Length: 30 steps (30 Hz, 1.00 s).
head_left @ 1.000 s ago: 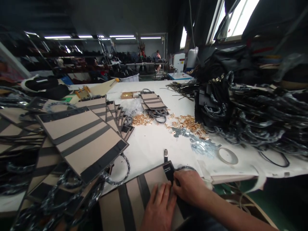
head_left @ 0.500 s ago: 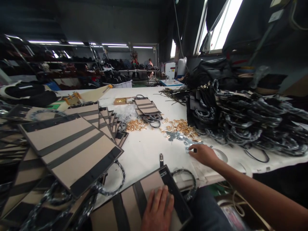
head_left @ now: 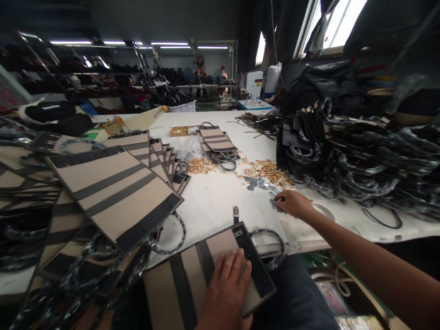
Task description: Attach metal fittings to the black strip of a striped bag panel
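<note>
My left hand [head_left: 228,286] lies with its fingers stretched over a beige bag panel [head_left: 192,270] with dark stripes, pressing on it at the near table edge. A black, plastic-wrapped handle [head_left: 270,247] loops out from that panel's right side. A small strap with a metal clasp [head_left: 236,213] sticks up beyond its top edge. Out to the right, my right hand [head_left: 292,203] has its fingertips pinched together at the edge of a scatter of small silver metal pieces [head_left: 261,184]. What is between those fingertips is too small to make out.
Similar striped panels [head_left: 117,192] are piled at the left. Gold-coloured metal fittings [head_left: 271,172] lie in heaps mid-table, near a smaller panel stack [head_left: 218,139]. Black wrapped handles and bag parts [head_left: 360,160] form a large pile on the right. People sit far behind.
The view has shifted, so the table scene appears slightly further right and higher. My right hand stays by the silver pieces, its fingers bent down more. My left hand remains on the panel.
</note>
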Tool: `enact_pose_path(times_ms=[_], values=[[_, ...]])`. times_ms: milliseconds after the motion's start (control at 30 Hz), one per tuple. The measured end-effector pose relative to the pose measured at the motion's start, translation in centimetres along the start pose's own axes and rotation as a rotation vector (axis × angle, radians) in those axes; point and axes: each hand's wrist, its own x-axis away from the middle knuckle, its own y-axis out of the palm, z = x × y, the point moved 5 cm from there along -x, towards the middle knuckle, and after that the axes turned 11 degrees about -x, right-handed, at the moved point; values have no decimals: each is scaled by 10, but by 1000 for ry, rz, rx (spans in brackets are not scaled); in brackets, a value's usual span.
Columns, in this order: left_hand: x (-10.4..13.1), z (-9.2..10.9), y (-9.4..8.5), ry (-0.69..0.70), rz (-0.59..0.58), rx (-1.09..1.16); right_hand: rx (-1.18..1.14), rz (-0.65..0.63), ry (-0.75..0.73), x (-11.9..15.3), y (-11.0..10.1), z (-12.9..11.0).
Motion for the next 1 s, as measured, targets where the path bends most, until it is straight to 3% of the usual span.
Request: enact_pose_path(times_ms=[133,267,400,500,600,700,1000], values=[[0,5,-14,-80,-60,124,-87,20,-26,11,-12,-10],[-1,6,-22,-95,-59,186,-262,-53,-90,57,-13,-40],[-3,7,-24,-93,-59,199,-662,-329,-147,122,24,-80],[-4,8,-26,-96,-64,195,-718,-408,-109,150,56,-92],[-4,9,-27,-90,-47,190,-629,-355,-105,156,70,-94],[-2,9,-26,-83,-19,184,-554,-313,-137,153,70,-96],[1,10,-21,-91,32,208,-643,-407,-44,152,78,-90]])
